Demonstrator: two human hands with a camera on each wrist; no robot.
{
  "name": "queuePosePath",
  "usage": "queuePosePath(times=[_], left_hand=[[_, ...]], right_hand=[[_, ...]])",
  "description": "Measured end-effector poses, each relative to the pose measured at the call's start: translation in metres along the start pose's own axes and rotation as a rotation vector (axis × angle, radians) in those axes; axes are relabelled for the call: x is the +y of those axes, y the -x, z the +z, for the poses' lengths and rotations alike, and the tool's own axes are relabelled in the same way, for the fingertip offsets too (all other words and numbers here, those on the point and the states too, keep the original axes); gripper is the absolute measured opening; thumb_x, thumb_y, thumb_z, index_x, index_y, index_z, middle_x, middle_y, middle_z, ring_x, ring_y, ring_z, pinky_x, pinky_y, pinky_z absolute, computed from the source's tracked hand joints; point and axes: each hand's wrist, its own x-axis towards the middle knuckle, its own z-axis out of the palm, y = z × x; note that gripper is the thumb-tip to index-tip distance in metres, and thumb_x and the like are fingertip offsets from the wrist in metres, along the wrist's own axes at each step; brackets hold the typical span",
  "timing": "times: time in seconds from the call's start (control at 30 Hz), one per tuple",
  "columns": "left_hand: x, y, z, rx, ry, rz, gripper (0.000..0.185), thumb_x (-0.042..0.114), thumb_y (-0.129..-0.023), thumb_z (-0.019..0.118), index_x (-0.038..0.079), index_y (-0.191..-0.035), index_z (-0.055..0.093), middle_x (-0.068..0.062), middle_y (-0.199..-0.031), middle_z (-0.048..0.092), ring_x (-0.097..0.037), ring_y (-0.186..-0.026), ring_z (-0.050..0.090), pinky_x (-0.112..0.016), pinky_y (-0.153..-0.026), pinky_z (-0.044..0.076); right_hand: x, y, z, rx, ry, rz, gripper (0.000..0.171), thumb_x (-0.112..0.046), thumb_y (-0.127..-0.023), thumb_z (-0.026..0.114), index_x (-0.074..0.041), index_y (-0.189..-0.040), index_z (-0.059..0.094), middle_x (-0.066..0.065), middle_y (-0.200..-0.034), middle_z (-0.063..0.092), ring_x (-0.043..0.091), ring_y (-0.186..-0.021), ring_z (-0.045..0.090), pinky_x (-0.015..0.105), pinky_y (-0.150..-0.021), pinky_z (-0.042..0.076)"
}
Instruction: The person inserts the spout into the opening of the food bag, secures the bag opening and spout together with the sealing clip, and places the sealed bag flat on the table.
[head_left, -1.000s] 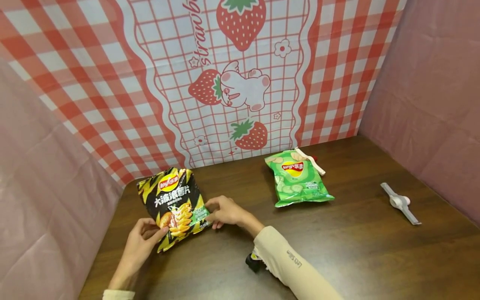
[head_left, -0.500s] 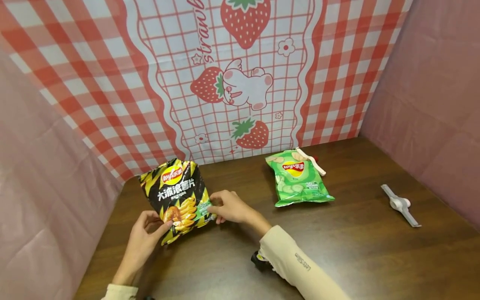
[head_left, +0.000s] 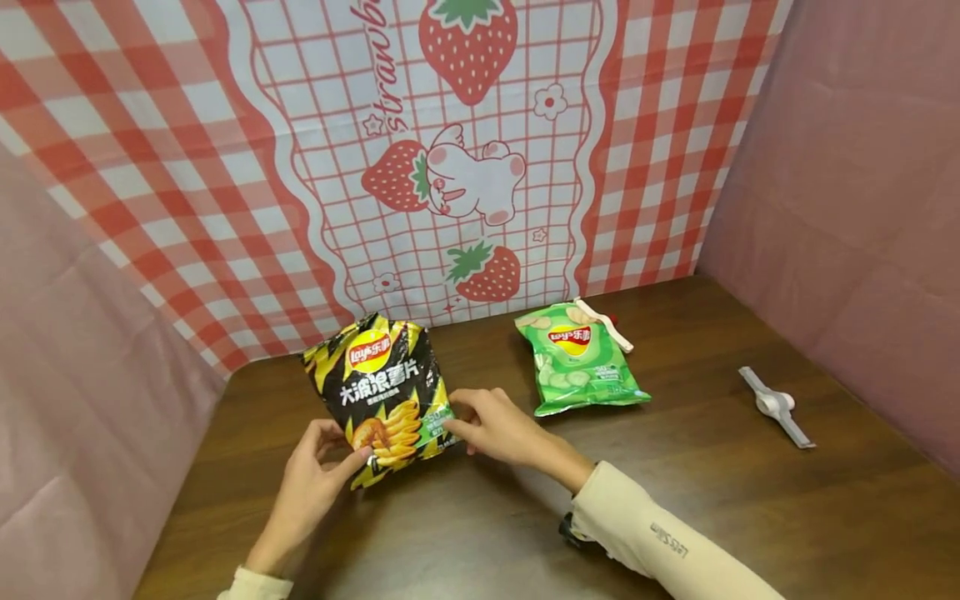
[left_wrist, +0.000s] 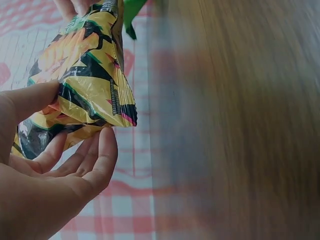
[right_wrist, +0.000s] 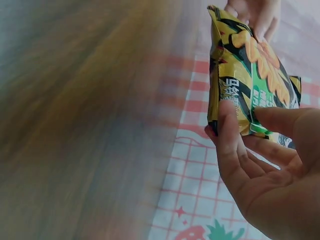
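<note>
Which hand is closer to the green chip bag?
Right. The right hand is left of the green chip bag, apart from it; the left hand is farther left, gripping the black chip bag.

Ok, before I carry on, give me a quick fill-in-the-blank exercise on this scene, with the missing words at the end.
1. The left hand and the right hand grip a chip bag patterned mostly in black and ____.
2. The other chip bag, lying on the table, is mainly ____.
3. In the head view, the grey item lies to the ____ of both bags.
4. The fruit printed on the checked cloth is the ____.

Missing words: yellow; green; right; strawberry.
</note>
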Motion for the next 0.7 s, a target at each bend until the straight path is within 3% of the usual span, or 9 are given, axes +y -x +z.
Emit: queuePosePath(times=[0.13, 0.27, 0.37, 0.7], left_hand=[[0.010, 0.001, 0.012, -0.042, 0.016, 0.017, 0.045, 0.010, -0.083, 0.081, 0.002, -0.115, 0.050, -0.014, -0.112, 0.064, -0.011, -0.101, 0.061, -0.026, -0.078, 0.055], [0.018, 0.002, 0.023, -0.082, 0.060, 0.034, 0.071, 0.007, -0.080, 0.083, 0.003, -0.136, 0.040, -0.017, -0.119, 0.063, -0.019, -0.104, 0.061, -0.029, -0.080, 0.056], [0.024, 0.004, 0.031, -0.120, 0.091, 0.056, 0.082, 0.002, -0.077, 0.084, 0.005, -0.144, 0.036, -0.018, -0.120, 0.062, -0.023, -0.103, 0.063, -0.030, -0.079, 0.057], [0.040, 0.011, 0.070, -0.230, 0.105, 0.108, 0.072, 0.009, -0.074, 0.088, 0.012, -0.133, 0.047, -0.013, -0.117, 0.062, -0.026, -0.102, 0.063, -0.029, -0.073, 0.057]], right_hand=[[0.001, 0.020, -0.012, 0.046, 0.030, -0.016, 0.014, -0.022, -0.098, 0.065, -0.011, -0.107, 0.064, -0.002, -0.062, 0.065, 0.004, -0.049, 0.060, 0.023, -0.050, 0.050], [0.003, 0.040, -0.021, 0.100, 0.036, -0.029, 0.023, -0.023, -0.097, 0.067, -0.008, -0.114, 0.066, -0.001, -0.065, 0.066, 0.001, -0.050, 0.058, 0.023, -0.050, 0.050], [0.006, 0.054, -0.028, 0.130, 0.044, -0.035, 0.027, -0.023, -0.096, 0.069, -0.007, -0.116, 0.066, -0.001, -0.065, 0.066, 0.000, -0.051, 0.057, 0.022, -0.051, 0.050], [0.017, 0.103, -0.054, 0.128, 0.024, 0.031, 0.027, -0.020, -0.095, 0.069, -0.005, -0.117, 0.064, 0.002, -0.070, 0.069, 0.005, -0.054, 0.061, 0.024, -0.053, 0.052]])
